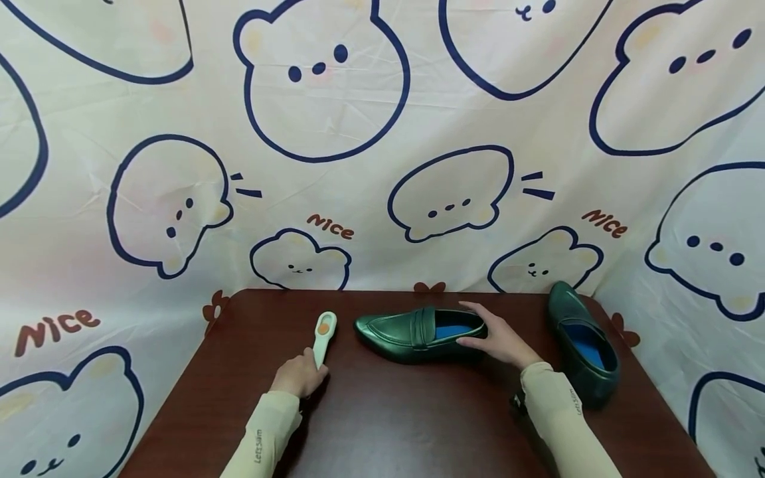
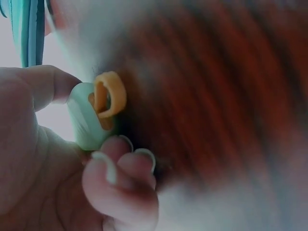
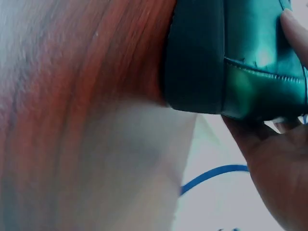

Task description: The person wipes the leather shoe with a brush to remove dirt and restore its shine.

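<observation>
In the head view, my left hand [image 1: 299, 375] grips a pale green handled tool [image 1: 323, 338] with an orange dot on its upward end. An orange loop shows at the tool's near end in the left wrist view; its underside is hidden. A shiny green loafer [image 1: 394, 335] with a blue insole lies sideways on the table, toe to the left. My right hand [image 1: 499, 338] holds it round the heel end, thumb on the near side and fingers at the far side. The right wrist view shows the dark heel [image 3: 197, 57] close up, with fingers partly hidden behind the shoe.
The second green loafer [image 1: 582, 352] stands at the right side of the brown table [image 1: 388, 418], toe away from me. A pale cloth [image 1: 370, 192] with bear drawings hangs behind the table and along both sides. A small dark object [image 1: 518, 400] shows under the right wrist.
</observation>
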`<state>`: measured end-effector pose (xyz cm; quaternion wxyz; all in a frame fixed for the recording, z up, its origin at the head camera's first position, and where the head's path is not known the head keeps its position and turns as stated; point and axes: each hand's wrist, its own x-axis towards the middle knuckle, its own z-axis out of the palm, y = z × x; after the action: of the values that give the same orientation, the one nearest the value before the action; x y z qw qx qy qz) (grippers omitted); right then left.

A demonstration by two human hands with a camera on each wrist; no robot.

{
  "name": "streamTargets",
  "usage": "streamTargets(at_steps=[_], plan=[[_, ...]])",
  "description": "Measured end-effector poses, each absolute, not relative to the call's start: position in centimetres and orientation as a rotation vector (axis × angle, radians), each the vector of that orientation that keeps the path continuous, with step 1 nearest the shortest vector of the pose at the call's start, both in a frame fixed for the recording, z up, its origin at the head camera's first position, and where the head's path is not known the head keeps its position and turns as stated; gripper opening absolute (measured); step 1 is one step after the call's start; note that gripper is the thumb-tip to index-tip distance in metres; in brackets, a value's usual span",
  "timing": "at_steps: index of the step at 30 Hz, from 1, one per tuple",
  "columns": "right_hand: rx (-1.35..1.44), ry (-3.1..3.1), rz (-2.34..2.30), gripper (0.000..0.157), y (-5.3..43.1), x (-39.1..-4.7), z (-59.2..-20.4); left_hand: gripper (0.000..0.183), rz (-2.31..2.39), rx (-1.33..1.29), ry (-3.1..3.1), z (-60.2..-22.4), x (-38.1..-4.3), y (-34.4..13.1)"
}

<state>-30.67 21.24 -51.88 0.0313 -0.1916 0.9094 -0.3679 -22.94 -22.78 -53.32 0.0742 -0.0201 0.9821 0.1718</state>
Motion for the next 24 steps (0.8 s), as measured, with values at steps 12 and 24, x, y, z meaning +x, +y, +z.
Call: streamTargets(at_steps=[12,24], plan=[[-0.503,2.710,-1.258,0.055,22.1,-31.0,-51.8,0.038,0.505,-0.031,2.951,-53.5,-22.6,-22.9],[-0.376,2.717,-1.310,0.055,22.2,-32.8,-52.1,0.040,0.501,-0.008,2.908,-53.6,-23.0,-23.0]])
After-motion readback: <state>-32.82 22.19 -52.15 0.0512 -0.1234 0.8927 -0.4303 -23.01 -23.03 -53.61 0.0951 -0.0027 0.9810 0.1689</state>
